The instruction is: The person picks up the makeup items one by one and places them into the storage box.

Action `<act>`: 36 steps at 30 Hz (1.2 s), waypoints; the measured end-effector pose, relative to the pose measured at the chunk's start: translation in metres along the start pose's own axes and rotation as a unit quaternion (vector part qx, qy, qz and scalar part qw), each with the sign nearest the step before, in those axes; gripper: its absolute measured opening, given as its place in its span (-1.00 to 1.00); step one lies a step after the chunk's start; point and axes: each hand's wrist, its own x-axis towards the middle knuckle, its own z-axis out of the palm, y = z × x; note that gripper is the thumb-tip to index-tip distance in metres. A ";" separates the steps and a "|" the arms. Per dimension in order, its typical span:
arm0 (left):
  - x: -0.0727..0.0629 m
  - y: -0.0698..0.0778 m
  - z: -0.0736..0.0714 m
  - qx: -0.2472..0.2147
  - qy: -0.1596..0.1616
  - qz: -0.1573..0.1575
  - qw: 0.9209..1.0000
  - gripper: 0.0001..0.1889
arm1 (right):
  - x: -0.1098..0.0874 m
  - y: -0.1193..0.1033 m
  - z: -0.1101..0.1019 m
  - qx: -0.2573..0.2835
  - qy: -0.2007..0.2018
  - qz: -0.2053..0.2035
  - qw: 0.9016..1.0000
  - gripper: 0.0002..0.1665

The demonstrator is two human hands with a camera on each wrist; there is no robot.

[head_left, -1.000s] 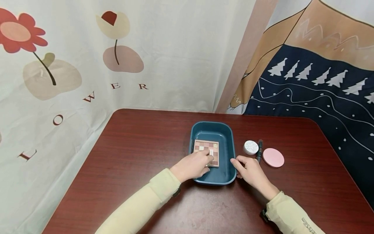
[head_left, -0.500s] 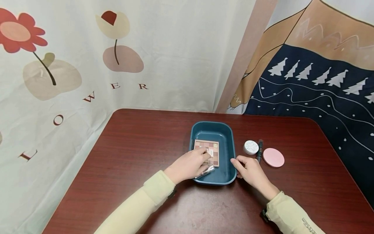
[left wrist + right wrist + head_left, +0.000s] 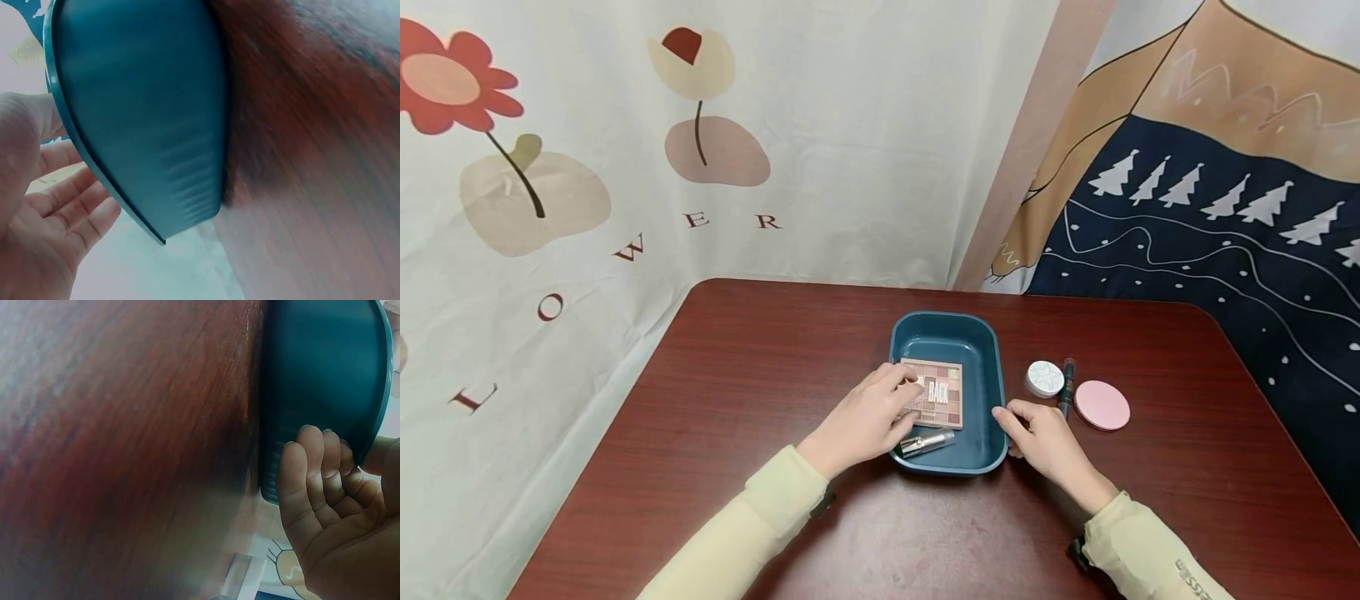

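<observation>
A dark teal rectangular tub (image 3: 977, 350) stands on the table. Inside it an eyeshadow palette (image 3: 951, 392) lies flat, and a small silver tube with a clear end (image 3: 925, 443), like a lipstick, lies in front of it. Over the tub's left rim is my left hand (image 3: 861, 421), fingers loosely spread and holding nothing; its fingertips cover the palette's left part. In the left wrist view those fingers (image 3: 75, 206) are seen past the tub's rim. My right hand (image 3: 1045, 437) pinches the tub's right rim, thumb over the edge and fingers (image 3: 315, 462) against the outer wall.
Right of the tub lie a white round compact (image 3: 1044, 378), a dark slim pen-like stick (image 3: 1066, 387) and a pink round compact (image 3: 1102, 405). Behind the brown table (image 3: 775, 350) hang a white flower-print curtain (image 3: 850, 150) and a dark tree-print cloth (image 3: 1195, 242).
My left hand has let go of the silver tube, which now lies in the tub, and has drawn back to the left. My right hand keeps its place on the rim.
</observation>
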 end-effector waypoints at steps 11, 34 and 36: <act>-0.012 -0.007 -0.003 -0.019 0.001 -0.082 0.996 -0.62 | 0.000 0.000 0.000 -0.003 0.003 -0.003 1.000 -0.58; -0.024 -0.012 -0.003 -0.039 -0.010 -0.170 0.985 -0.47 | 0.001 -0.002 -0.002 -0.038 0.024 -0.045 0.998 -0.59; -0.024 -0.012 -0.003 -0.042 -0.014 -0.172 0.984 -0.46 | 0.001 -0.001 -0.003 -0.049 0.030 -0.055 0.997 -0.60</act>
